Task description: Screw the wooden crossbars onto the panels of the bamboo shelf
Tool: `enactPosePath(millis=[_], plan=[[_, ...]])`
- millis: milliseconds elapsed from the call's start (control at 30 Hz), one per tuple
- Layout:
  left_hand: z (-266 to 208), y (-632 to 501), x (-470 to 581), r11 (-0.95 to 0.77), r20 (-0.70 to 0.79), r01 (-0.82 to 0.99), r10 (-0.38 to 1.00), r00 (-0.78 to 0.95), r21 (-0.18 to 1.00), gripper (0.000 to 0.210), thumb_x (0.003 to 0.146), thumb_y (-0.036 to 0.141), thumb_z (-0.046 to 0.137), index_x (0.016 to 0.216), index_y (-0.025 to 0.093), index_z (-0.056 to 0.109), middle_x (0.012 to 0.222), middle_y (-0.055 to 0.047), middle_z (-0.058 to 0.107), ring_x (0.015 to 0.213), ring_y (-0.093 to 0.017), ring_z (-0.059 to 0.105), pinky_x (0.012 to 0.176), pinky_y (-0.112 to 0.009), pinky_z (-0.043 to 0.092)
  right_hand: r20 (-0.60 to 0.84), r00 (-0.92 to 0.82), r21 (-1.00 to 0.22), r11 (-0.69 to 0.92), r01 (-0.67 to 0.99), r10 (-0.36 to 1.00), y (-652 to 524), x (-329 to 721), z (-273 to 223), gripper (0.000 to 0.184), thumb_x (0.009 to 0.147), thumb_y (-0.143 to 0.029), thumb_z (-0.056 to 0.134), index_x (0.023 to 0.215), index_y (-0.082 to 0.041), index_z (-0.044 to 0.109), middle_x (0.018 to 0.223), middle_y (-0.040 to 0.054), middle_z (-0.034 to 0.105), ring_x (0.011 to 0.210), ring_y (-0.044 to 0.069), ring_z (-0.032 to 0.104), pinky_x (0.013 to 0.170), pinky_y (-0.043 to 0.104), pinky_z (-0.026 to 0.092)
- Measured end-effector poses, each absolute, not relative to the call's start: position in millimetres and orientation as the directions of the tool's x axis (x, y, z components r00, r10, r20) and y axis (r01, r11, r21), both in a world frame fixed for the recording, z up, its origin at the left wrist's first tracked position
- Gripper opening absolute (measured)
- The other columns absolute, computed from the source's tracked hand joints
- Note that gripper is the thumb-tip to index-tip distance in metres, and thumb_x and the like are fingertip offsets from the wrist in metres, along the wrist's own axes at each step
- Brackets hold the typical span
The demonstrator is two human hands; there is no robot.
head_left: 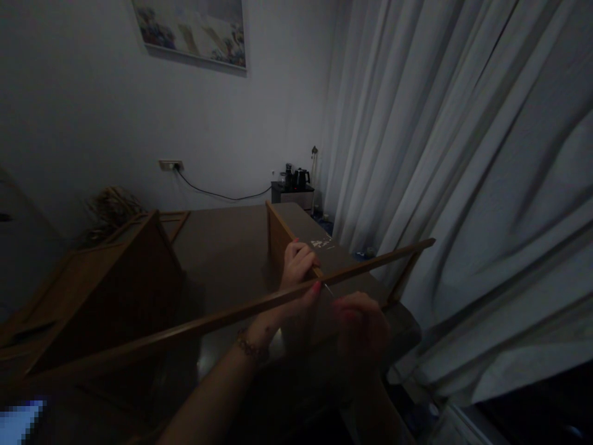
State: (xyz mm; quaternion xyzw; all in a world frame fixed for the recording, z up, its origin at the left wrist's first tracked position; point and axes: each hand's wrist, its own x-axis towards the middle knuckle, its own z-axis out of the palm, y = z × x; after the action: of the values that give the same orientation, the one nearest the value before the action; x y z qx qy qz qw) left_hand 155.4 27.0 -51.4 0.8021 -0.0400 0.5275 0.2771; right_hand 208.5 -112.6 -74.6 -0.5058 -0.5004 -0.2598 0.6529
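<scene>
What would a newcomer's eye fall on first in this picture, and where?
Probably the long, thin brown wooden bar slanting across the middle, where the left hand grips it and the right hand holds a thin, silvery metal shaft close to it. Next comes the tall, pale, pleated fabric curtain filling the right side.

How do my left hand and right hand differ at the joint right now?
The left hand clasps the wooden panel where it meets the long rail; the right hand holds a thin metal tool. The left hand's fingers reach beyond the rail, while the right hand is on its near side. The left hand has a bracelet at its wrist; none shows on the right hand, though its wrist is dark. Both show reddish nails.
</scene>
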Motion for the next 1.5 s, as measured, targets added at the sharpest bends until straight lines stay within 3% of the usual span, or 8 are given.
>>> enactPosePath(millis=[167,300,433,533,667,1100,1300,1500], plan=[[-48,25,152,-0.847,0.865,-0.349,0.224,0.448,0.400,0.049,0.090,0.067,0.029,0.082,0.021,0.046,0.083,-0.005,0.051,0.094,-0.025,0.044,0.102,-0.053,0.035,0.954,0.295,-0.300,0.225,0.927,0.057,-112,211,-77,0.014,0.092,-0.027,0.059,0.105,-0.025,0.058,0.079,-0.0017,0.066,0.065,0.012,0.063,0.058,0.024,0.051],[-48,25,151,-0.845,0.853,-0.343,0.223,0.472,0.410,0.049,0.090,0.067,0.028,0.085,0.021,0.047,0.085,-0.006,0.051,0.097,-0.026,0.043,0.102,-0.053,0.034,0.923,0.381,-0.382,0.208,0.900,0.048,-111,207,-70,0.011,0.094,-0.026,0.055,0.104,-0.024,0.059,0.084,0.0013,0.067,0.062,0.012,0.063,0.050,0.022,0.049],[-49,26,152,-0.845,0.857,-0.347,0.222,0.466,0.407,0.050,0.090,0.068,0.028,0.084,0.021,0.046,0.085,-0.006,0.051,0.097,-0.026,0.044,0.102,-0.052,0.035,0.826,0.546,-0.559,0.336,0.758,0.141,-111,199,-65,0.013,0.097,-0.031,0.049,0.107,-0.025,0.055,0.066,-0.0046,0.058,0.040,0.008,0.049,0.035,0.019,0.038],[-49,26,153,-0.854,0.869,-0.344,0.220,0.444,0.392,0.052,0.090,0.069,0.026,0.082,0.021,0.045,0.083,-0.005,0.050,0.095,-0.025,0.044,0.101,-0.052,0.035,0.793,0.566,-0.603,0.432,0.671,0.227,-112,196,-63,0.015,0.099,-0.029,0.044,0.111,-0.026,0.052,0.052,-0.0107,0.045,0.032,0.007,0.039,0.030,0.016,0.033],[-48,25,154,-0.854,0.871,-0.343,0.222,0.438,0.391,0.052,0.089,0.068,0.026,0.080,0.021,0.045,0.081,-0.005,0.050,0.093,-0.025,0.043,0.098,-0.052,0.036,0.804,0.548,-0.587,0.465,0.663,0.233,-112,196,-61,0.016,0.100,-0.026,0.043,0.114,-0.026,0.051,0.051,-0.0114,0.044,0.033,0.006,0.040,0.032,0.014,0.034],[-49,25,155,-0.865,0.869,-0.322,0.223,0.443,0.386,0.054,0.089,0.070,0.021,0.079,0.021,0.043,0.078,-0.005,0.049,0.089,-0.025,0.044,0.098,-0.052,0.036,0.703,0.658,-0.692,0.470,0.548,0.268,-114,191,-56,0.013,0.099,-0.031,0.044,0.106,-0.027,0.055,0.052,-0.0117,0.044,0.031,0.004,0.041,0.030,0.012,0.035],[-48,26,153,-0.857,0.871,-0.348,0.205,0.447,0.380,0.051,0.090,0.067,0.025,0.080,0.021,0.044,0.081,-0.005,0.049,0.091,-0.025,0.044,0.099,-0.052,0.034,0.639,0.670,-0.744,0.526,0.412,0.379,-116,195,-54,0.015,0.098,-0.036,0.046,0.105,-0.029,0.057,0.055,-0.0104,0.044,0.033,0.005,0.040,0.032,0.013,0.035],[-51,27,154,-0.849,0.866,-0.350,0.219,0.450,0.396,0.049,0.090,0.066,0.028,0.082,0.021,0.045,0.084,-0.006,0.051,0.096,-0.026,0.044,0.101,-0.050,0.034,0.619,0.590,-0.761,0.582,0.288,0.518,-119,203,-60,0.024,0.099,-0.037,0.044,0.086,-0.026,0.061,0.052,-0.0078,0.044,0.037,0.007,0.040,0.034,0.016,0.032]])
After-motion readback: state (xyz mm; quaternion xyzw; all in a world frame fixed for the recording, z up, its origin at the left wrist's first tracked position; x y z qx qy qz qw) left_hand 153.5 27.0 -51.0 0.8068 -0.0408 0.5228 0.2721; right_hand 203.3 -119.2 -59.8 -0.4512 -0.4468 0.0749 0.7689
